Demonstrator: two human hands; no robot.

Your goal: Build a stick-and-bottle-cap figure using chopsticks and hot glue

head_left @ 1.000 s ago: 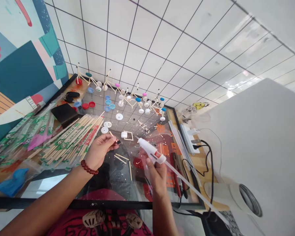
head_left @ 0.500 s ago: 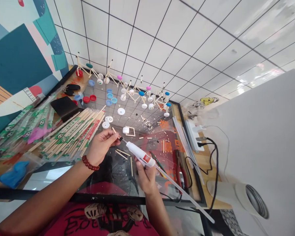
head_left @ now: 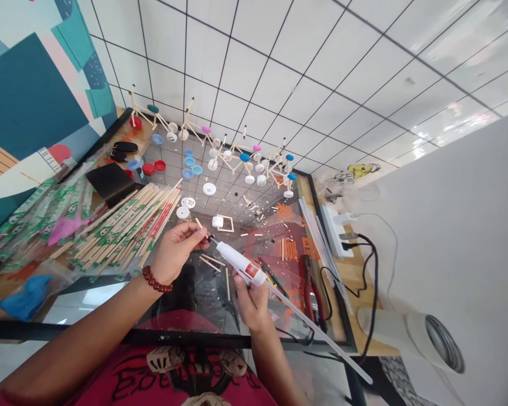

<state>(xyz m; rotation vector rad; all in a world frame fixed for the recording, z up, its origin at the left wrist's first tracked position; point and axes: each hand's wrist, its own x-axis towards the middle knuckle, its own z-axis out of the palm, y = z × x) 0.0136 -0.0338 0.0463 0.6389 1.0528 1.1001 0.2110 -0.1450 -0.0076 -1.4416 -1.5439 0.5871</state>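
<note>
My left hand (head_left: 175,252), with a bead bracelet on the wrist, pinches a short wooden stick (head_left: 200,224) with a small dark piece at its end. My right hand (head_left: 249,299) grips a white glue gun (head_left: 240,263) with a long clear glue rod (head_left: 317,332) trailing out behind it. The gun's nozzle touches the end of the stick between my left fingers. Both hands hover over the glass tabletop (head_left: 203,304).
A heap of wrapped chopsticks (head_left: 122,225) lies to the left. Stick-and-bottle-cap models (head_left: 237,160) stand along the tiled wall, with loose caps (head_left: 188,166) in front. Red-handled pliers (head_left: 311,290), a power strip (head_left: 334,231) with a black cable and a tape roll (head_left: 432,338) sit right.
My right hand swung the glue gun left and down until its nozzle met the stick in my left hand. The left hand barely moved.
</note>
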